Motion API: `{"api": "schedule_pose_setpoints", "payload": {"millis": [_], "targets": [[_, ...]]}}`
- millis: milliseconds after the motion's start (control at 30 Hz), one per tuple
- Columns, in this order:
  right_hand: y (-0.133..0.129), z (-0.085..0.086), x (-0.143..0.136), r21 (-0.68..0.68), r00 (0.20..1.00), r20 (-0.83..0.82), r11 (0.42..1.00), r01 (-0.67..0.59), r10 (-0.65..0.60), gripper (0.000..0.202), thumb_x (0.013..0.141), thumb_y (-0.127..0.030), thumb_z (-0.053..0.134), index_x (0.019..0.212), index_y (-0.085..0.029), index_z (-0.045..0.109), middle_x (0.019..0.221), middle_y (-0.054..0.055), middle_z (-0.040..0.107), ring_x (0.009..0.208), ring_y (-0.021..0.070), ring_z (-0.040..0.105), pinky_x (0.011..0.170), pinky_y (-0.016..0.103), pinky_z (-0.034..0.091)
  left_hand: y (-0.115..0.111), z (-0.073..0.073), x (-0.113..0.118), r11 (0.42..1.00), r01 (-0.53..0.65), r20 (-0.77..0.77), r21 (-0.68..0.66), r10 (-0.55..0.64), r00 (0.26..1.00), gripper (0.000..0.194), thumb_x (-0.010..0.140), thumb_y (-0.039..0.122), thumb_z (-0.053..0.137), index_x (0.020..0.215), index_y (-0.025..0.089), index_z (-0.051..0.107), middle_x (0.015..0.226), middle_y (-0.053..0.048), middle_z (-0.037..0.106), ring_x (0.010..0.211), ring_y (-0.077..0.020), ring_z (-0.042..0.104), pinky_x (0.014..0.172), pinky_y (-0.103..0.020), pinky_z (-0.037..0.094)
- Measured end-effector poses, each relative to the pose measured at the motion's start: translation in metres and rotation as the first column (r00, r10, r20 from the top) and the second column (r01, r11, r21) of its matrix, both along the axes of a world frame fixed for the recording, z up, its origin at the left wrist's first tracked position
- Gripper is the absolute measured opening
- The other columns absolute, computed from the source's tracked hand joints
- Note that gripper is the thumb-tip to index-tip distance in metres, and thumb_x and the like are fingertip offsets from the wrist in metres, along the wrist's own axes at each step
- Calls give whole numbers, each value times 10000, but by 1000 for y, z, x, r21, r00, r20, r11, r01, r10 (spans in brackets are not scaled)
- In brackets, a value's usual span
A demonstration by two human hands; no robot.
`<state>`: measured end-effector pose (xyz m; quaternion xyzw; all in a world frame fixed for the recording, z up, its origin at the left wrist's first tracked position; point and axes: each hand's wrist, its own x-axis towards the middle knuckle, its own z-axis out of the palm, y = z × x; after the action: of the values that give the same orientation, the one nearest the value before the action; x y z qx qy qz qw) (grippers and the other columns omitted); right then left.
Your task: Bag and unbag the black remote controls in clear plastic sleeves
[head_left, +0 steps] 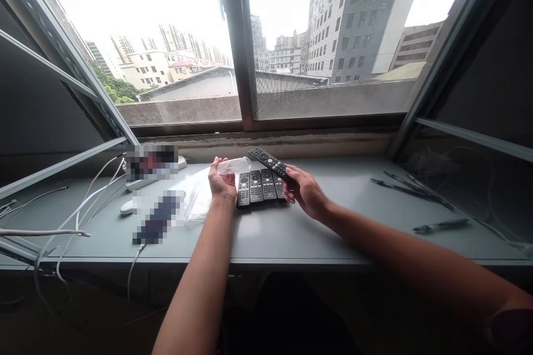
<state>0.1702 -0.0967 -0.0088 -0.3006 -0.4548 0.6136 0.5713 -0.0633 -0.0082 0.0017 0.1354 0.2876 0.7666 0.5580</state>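
A black remote control (pixel 268 161) covered in small buttons is gripped at its lower end by my right hand (pixel 306 191), tilted with its far end up to the left. My left hand (pixel 222 178) is closed around a clear plastic sleeve (pixel 234 165), whose mouth points toward that remote. Below and between the hands, several more black remotes (pixel 256 186) lie side by side on the grey table (pixel 291 238). My right fingers partly cover the rightmost one. Left of my left wrist lies a heap of clear plastic bags (pixel 197 197).
At the left are a white power strip (pixel 181 162), white cables (pixel 81 205), a white mouse (pixel 126 208) and a blurred-out dark item (pixel 160 219). Dark cables (pixel 412 188) and a pen-like object (pixel 440 226) lie at the right. A window frame (pixel 245 66) rises behind the table.
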Motion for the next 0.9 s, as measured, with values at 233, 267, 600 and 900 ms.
{"api": "schedule_pose_setpoints", "payload": {"millis": [233, 267, 600, 900], "targets": [[-3, 6, 2, 32, 999, 5, 999, -41, 41, 274, 958, -452, 697, 872, -231, 559, 668, -39, 457, 499, 117, 350, 456, 268, 295, 1, -1, -2, 998, -57, 11, -6, 57, 998, 171, 935, 298, 762, 1024, 194, 659, 1014, -17, 745, 662, -60, 682, 509, -149, 465], [-3, 6, 2, 32, 999, 14, 998, -49, 49, 268, 962, -452, 687, 876, -232, 562, 669, -40, 452, 500, 118, 344, 456, 269, 289, 2, -2, -2, 998, -55, 13, -4, 55, 998, 180, 928, 299, 771, 1023, 195, 659, 1010, -17, 744, 667, -62, 684, 522, -150, 474], [1, 1, 2, -3, 991, 31, 991, -131, 131, 346, 961, -470, 684, 793, -237, 491, 655, -35, 453, 501, 120, 360, 457, 263, 312, 1, -2, 3, 991, 116, -66, 68, -111, 992, 238, 878, 286, 822, 1074, 192, 725, 1072, -66, 742, 796, -129, 722, 639, -206, 578], [2, -4, -2, -29, 983, 41, 983, -179, 180, 406, 1009, -501, 704, 1283, -205, 655, 816, 30, 709, 648, 201, 680, 486, 274, 500, -13, -1, 19, 890, 433, -314, 142, -375, 872, 390, 825, 348, 926, 1141, 187, 763, 1154, -111, 779, 1014, -213, 767, 785, -274, 614]]}}
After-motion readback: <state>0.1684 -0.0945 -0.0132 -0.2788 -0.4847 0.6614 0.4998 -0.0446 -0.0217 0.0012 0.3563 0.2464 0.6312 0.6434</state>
